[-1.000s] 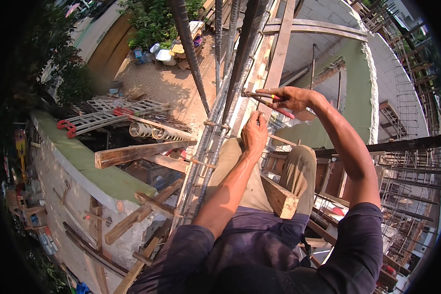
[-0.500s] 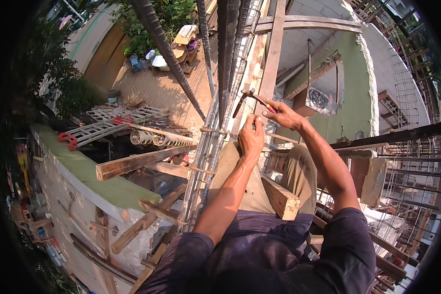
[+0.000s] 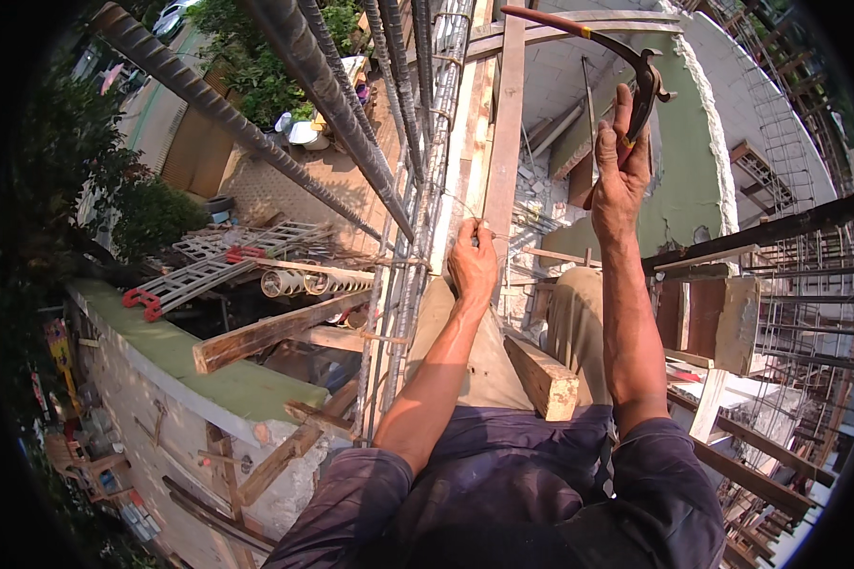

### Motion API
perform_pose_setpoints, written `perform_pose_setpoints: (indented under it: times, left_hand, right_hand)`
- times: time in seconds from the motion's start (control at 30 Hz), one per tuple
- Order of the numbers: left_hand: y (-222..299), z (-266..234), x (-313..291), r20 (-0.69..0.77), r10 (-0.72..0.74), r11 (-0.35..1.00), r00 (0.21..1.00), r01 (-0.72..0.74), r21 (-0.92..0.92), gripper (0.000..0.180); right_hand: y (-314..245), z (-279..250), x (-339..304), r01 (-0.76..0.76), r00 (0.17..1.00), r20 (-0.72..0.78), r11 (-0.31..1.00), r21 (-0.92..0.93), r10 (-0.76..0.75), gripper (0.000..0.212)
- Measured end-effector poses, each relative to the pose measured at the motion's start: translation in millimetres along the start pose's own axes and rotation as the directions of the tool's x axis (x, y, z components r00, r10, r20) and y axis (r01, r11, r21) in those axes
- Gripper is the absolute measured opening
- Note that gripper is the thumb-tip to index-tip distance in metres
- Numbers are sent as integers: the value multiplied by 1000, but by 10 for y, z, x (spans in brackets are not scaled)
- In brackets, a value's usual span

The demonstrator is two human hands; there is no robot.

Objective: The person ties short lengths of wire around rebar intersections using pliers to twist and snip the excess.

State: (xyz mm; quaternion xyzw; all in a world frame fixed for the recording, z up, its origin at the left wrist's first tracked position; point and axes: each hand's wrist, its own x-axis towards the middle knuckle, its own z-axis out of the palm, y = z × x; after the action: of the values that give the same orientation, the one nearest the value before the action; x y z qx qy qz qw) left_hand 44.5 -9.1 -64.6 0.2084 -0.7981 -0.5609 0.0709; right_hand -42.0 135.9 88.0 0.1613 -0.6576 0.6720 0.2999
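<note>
My right hand [image 3: 621,190] is raised over the right side of the timber, fingers pointing up, gripping one handle of a pair of pincers [image 3: 647,85]. The pincers are spread wide, with dark jaws at the top right and the other red handle stretching to the upper left. Lower and to the left, my left hand [image 3: 473,264] pinches a thin wire [image 3: 463,203] at the edge of the long planks [image 3: 503,142]. Beside that hand, ribbed steel bars [image 3: 403,284] run along the planks. The tips of my left fingers hide the wire's end.
Thick upright rebars [image 3: 332,104] rise close on the left. A cut timber block [image 3: 546,379] lies between my legs. Further down are a ladder [image 3: 209,275], a green-topped wall [image 3: 199,356] and, at right, a dark horizontal pole [image 3: 759,228]. The ground is far below.
My right hand has lifted away from the left hand, up and to the right, and the pincers have swung with their jaws spread wide. My left hand has barely moved. The view has shifted slightly.
</note>
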Motion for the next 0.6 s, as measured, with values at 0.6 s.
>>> perform_pose_setpoints:
  times: [0.6]
  left_hand:
    - [20,-19,-19,-8,16,1000,1000,-16,4,22]
  right_hand:
    - [-716,-346,485,186,959,-212,982,-33,-189,51]
